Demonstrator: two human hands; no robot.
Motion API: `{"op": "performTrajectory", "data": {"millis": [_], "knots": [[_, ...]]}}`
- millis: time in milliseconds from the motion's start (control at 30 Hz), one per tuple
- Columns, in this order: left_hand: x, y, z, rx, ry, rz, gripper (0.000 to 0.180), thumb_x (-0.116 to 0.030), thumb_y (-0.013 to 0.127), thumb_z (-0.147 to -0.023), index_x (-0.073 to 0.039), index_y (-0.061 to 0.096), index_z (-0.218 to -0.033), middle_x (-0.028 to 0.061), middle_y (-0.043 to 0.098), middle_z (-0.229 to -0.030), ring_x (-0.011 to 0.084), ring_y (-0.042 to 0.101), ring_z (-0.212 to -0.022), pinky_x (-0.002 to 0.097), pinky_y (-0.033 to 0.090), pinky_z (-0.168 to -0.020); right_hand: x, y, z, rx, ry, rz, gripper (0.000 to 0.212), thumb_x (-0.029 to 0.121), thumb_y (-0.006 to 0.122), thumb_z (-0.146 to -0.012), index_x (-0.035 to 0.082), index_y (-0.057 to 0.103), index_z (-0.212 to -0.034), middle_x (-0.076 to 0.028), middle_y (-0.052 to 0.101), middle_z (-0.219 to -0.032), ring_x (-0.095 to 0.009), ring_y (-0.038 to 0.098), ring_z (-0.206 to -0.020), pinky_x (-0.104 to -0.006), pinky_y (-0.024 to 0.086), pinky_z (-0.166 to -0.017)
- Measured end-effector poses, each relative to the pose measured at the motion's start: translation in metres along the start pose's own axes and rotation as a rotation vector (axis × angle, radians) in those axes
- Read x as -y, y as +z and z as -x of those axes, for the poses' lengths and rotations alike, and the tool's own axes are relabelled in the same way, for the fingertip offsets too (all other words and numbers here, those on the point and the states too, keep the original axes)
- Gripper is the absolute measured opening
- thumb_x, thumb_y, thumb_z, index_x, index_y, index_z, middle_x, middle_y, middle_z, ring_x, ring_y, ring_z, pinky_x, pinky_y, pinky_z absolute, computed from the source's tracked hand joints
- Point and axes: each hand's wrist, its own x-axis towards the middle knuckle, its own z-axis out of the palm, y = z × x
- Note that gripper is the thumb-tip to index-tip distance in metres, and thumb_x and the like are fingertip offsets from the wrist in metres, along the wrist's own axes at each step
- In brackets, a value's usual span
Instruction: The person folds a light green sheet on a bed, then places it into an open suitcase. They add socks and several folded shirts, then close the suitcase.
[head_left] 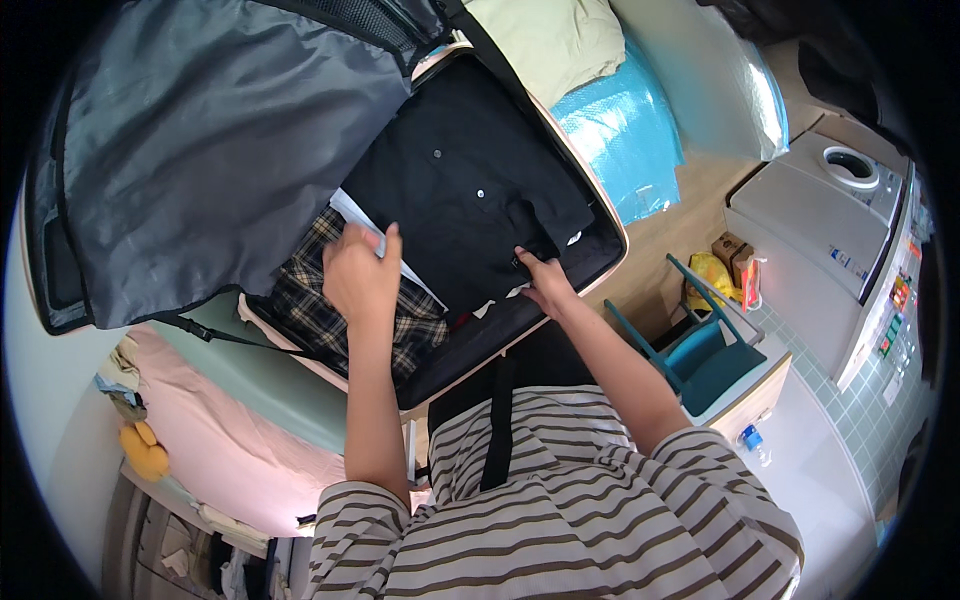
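Note:
An open suitcase (622, 238) lies before me with folded clothes in it. A black buttoned shirt (450, 190) is folded on top, and its near right corner is pinched in my right hand (545, 280). Over the plaid shirt (335, 335), beside the black one, is my left hand (360, 275). Its thumb stands apart from the curled fingers, and I see nothing held in it. A strip of white cloth (358, 215) shows between the two shirts, partly behind the left hand.
The suitcase's grey lining flap (220, 150) spreads to the left, with a strap (240, 340) hanging over the near rim. Blue bubble wrap (625, 130) lies beyond the case. To the right are a teal chair (715, 365) and a washing machine (820, 205). A pink-covered bed (220, 420) is at lower left.

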Motion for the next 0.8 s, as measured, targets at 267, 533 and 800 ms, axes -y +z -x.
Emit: {"op": "performTrajectory", "data": {"millis": [267,533,800], "knots": [[0.023,0.089,-0.033,-0.070,0.472,-0.155,0.085,-0.052,0.056,-0.084,-0.001,0.025,-0.144,0.0242,0.019,-0.150,0.0387,0.014,-0.140,0.0614,0.015,-0.108,0.096,0.010,0.079,-0.164,-0.997,1.139,0.030,0.030,0.065,-0.079,0.002,0.061,-0.071,-0.018,0.063,-0.075,-0.038,0.061,-0.071,-0.0468,0.049,-0.064],[0.029,0.112,-0.040,-0.035,0.435,-0.253,0.090,-0.058,0.057,-0.080,-0.005,0.025,-0.145,0.0216,0.017,-0.151,0.0361,0.012,-0.141,0.0589,0.015,-0.109,0.153,0.040,0.068,-0.304,-1.731,0.984,0.021,0.012,0.069,-0.069,0.008,0.061,-0.087,-0.008,0.060,-0.093,-0.029,0.056,-0.090,-0.0388,0.045,-0.079],[-0.008,0.080,-0.038,-0.068,0.469,-0.166,0.092,-0.050,0.065,-0.070,0.001,0.032,-0.139,0.0285,0.020,-0.147,0.0496,0.017,-0.134,0.0658,0.012,-0.105,0.114,0.015,0.018,0.027,-1.101,1.546,0.045,0.027,0.080,-0.060,0.006,0.067,-0.097,-0.012,0.058,-0.107,-0.027,0.057,-0.102,-0.0379,0.047,-0.089]]}}
